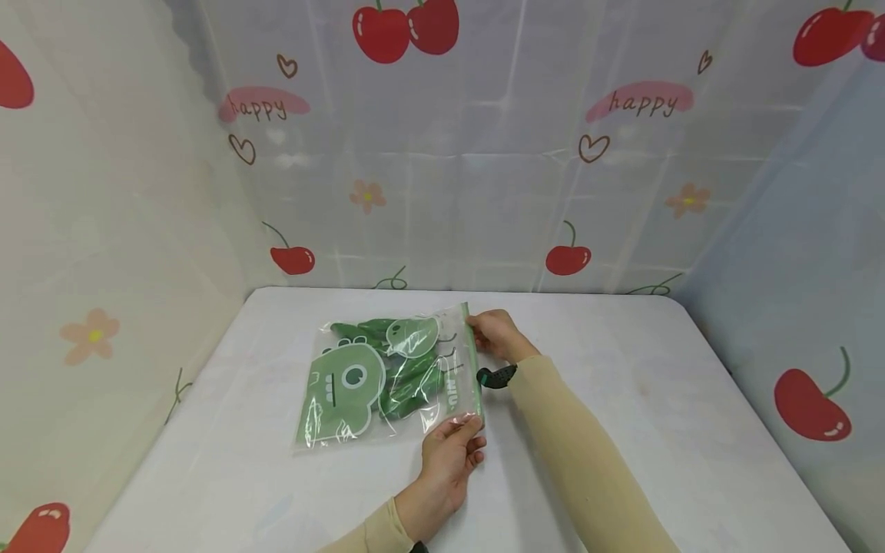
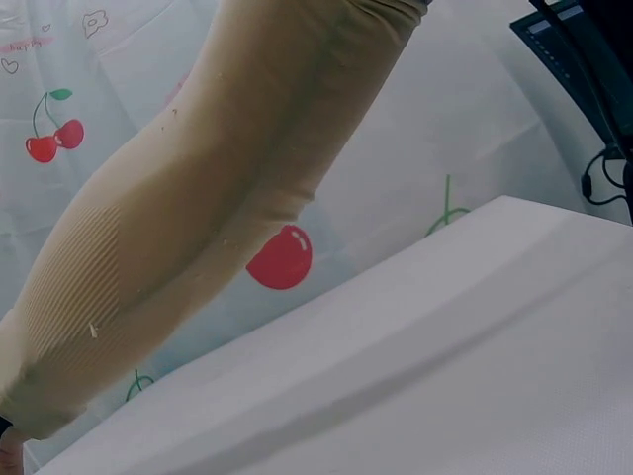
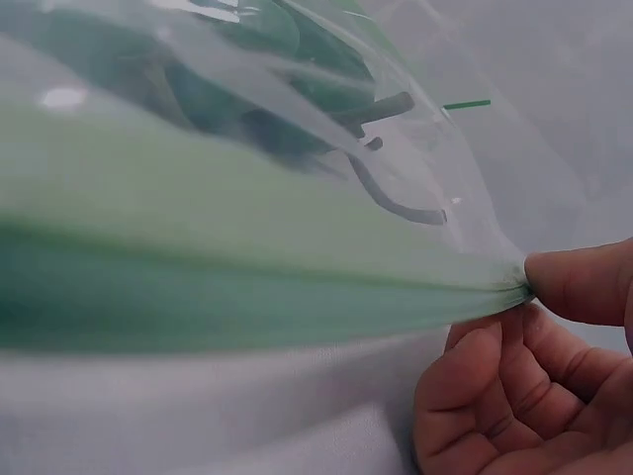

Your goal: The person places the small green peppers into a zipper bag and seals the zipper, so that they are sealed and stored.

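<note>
A clear plastic zip bag [image 1: 429,384] with a printed green cartoon dinosaur lies flat toward the middle of the table. Inside it is a crumpled dark green item, soft-looking and partly covered by the print. Along the bag's right side runs a green zip strip [image 3: 247,307]. My right hand [image 1: 499,336] pinches the far end of that strip; the right wrist view shows the thumb [image 3: 584,284] on top, other fingers curled below. At the near end of the strip, my left hand [image 1: 449,461] grips the corner between thumb and fingers.
The white table [image 1: 263,491] has rounded far corners. Cherry-patterned curtains [image 1: 449,153] stand behind it and on both sides. In the left wrist view a beige sleeve [image 2: 198,178] crosses above the table, and a dark device [image 2: 574,69] with cables is at upper right.
</note>
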